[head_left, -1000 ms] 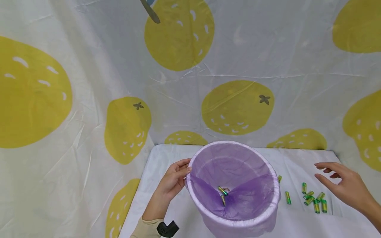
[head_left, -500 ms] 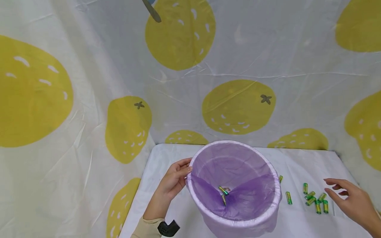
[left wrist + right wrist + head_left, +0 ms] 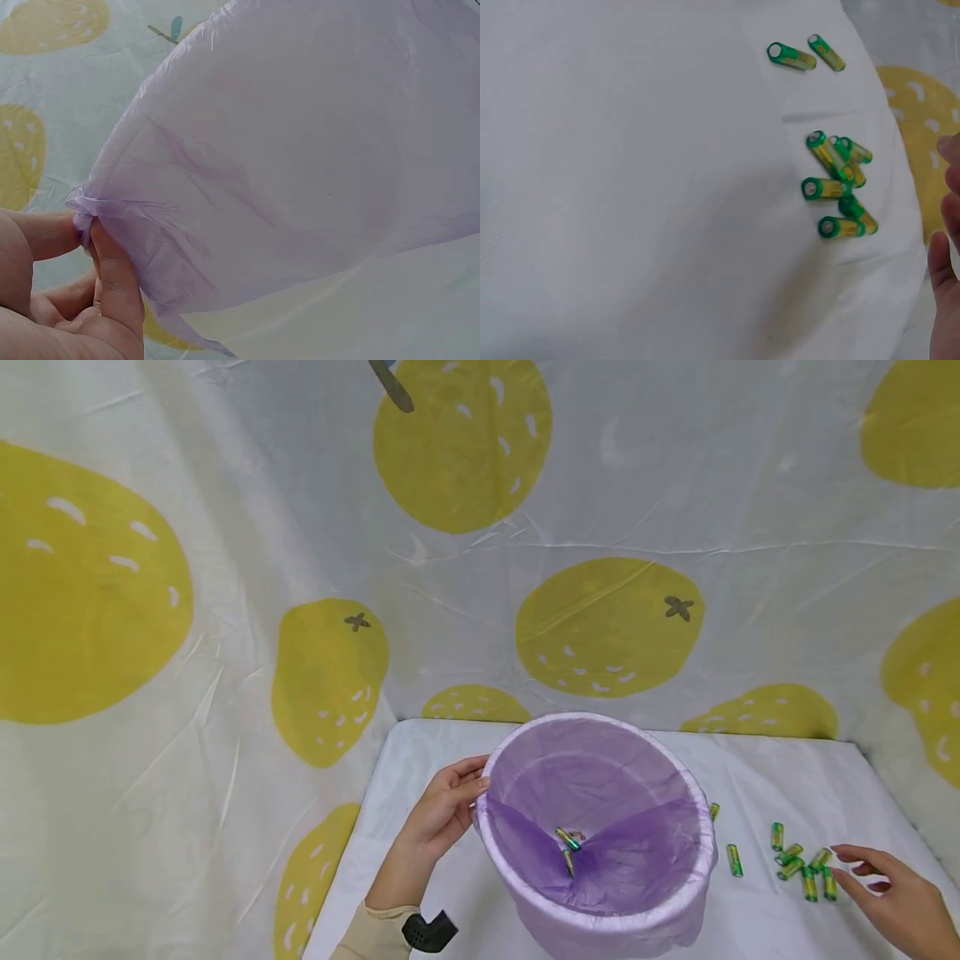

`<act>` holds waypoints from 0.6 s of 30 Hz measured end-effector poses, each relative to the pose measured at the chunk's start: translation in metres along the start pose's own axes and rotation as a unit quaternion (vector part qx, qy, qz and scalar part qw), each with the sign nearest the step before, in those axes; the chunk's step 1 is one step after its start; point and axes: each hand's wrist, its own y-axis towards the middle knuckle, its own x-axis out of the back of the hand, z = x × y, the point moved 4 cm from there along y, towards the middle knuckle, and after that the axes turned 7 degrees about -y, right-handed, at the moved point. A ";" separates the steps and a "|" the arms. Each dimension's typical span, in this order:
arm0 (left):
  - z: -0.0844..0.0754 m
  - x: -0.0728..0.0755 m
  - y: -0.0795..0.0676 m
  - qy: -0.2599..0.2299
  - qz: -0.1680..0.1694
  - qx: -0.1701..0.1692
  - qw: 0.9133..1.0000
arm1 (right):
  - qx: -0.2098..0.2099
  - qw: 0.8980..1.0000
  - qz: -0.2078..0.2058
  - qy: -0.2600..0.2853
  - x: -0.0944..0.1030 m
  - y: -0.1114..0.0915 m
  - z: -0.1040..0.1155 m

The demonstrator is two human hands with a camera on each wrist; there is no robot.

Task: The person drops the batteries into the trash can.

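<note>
My left hand (image 3: 437, 814) pinches the left rim of a round bin (image 3: 596, 920) lined with a thin purple plastic bag. In the left wrist view, the thumb and fingers (image 3: 116, 285) grip a gathered fold of the bag (image 3: 247, 172) at the rim. Two green-and-yellow batteries (image 3: 567, 839) lie inside the bin on the liner. To the right, a cluster of several batteries (image 3: 791, 869) lies on the white cloth. My right hand (image 3: 896, 897) is just right of that cluster, thumb and forefinger apart, holding nothing. The right wrist view shows its fingertips (image 3: 939, 262) away from the batteries.
One battery (image 3: 734, 860) lies apart between the bin and the cluster, and another (image 3: 715, 811) is partly behind the bin's right rim. The white tabletop (image 3: 442, 739) meets a lemon-patterned curtain (image 3: 450, 577) at the back and sides.
My right hand has moved down and slightly right, to beside the battery cluster. The left hand keeps its grip on the bin rim. The whole head view has shifted slightly.
</note>
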 end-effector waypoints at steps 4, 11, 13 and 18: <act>0.000 0.000 0.000 0.001 -0.007 0.000 1.000 | -0.047 0.999 0.026 0.006 -0.019 -0.010 -0.016; 0.000 -0.001 0.002 0.006 -0.008 -0.003 1.000 | -0.163 0.984 0.076 0.007 -0.049 -0.020 -0.050; 0.001 0.000 0.002 0.006 -0.011 -0.003 1.000 | -0.196 0.976 0.095 0.015 -0.058 -0.022 -0.056; 0.001 0.001 0.002 0.007 -0.017 -0.001 1.000 | -0.242 0.964 0.107 0.034 -0.073 -0.026 -0.063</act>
